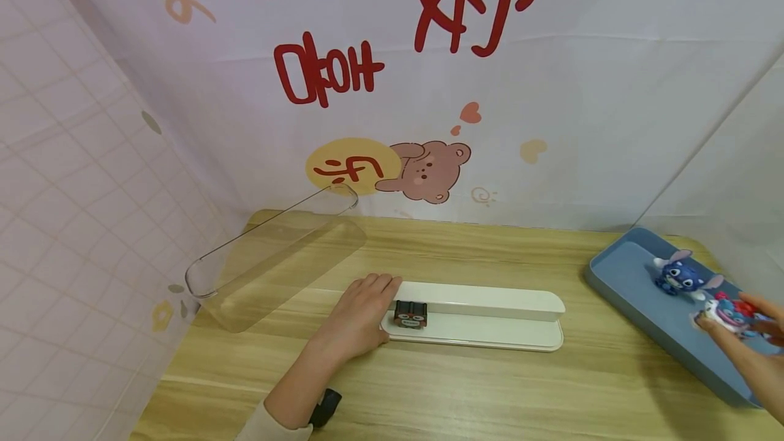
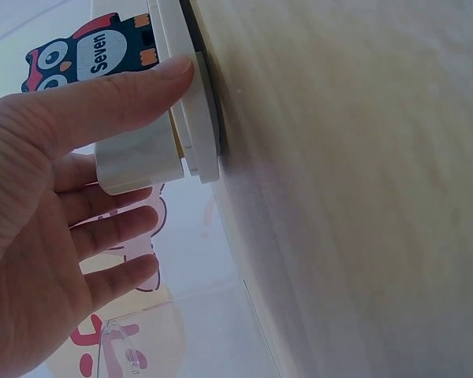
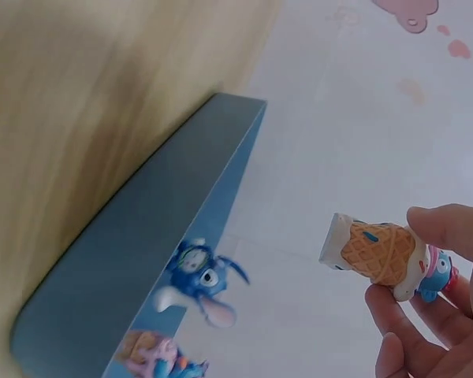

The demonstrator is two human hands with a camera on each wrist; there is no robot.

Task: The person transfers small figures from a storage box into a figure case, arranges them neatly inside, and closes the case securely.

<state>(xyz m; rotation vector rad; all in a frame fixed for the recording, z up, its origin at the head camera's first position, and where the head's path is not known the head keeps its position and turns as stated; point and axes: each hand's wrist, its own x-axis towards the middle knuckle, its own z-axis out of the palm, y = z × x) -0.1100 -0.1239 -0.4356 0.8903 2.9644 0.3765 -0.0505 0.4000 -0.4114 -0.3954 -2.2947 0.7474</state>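
Observation:
My left hand (image 1: 361,315) grips the left end of a white two-step display stand (image 1: 484,333), its thumb on the front edge and its fingers behind. Beside that thumb, on the lower step, stands a dark owl figure (image 2: 94,55) with "Seven" on its belly. My right hand (image 1: 756,366) pinches a small figurine (image 3: 382,252) between thumb and fingers. It has a waffle-cone base and a blue character with red on top. In the head view it overlaps the blue-grey tray (image 1: 631,267).
A blue big-eared figurine (image 1: 680,276) sits in the tray, with a pink-and-blue figurine (image 3: 162,358) near it in the right wrist view. A long transparent cover (image 1: 275,278) lies at the table's left. Behind the table hangs a printed white cloth (image 1: 582,121).

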